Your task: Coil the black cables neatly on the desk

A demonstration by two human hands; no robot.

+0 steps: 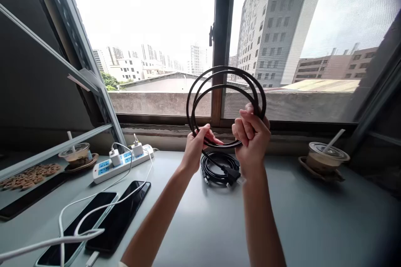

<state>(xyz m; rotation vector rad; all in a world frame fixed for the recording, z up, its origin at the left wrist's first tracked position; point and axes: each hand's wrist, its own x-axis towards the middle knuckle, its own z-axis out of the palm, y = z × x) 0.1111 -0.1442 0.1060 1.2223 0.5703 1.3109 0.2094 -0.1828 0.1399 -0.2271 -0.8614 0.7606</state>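
Note:
A black cable, wound into several loose loops, is held up in front of the window. My left hand grips the lower left of the loops between thumb and fingers. On the right side, my right hand is closed around the gathered strands. Below the hands, a second coil of black cable lies on the table. A black connector rests over that coil at its right; a strand runs from it up towards my left hand.
A white power strip with two plugged-in chargers stands left. Two phones, a black one and another, lie in front, crossed by white charging cables. Lidded drink cups stand right and far left. A metal frame rises left.

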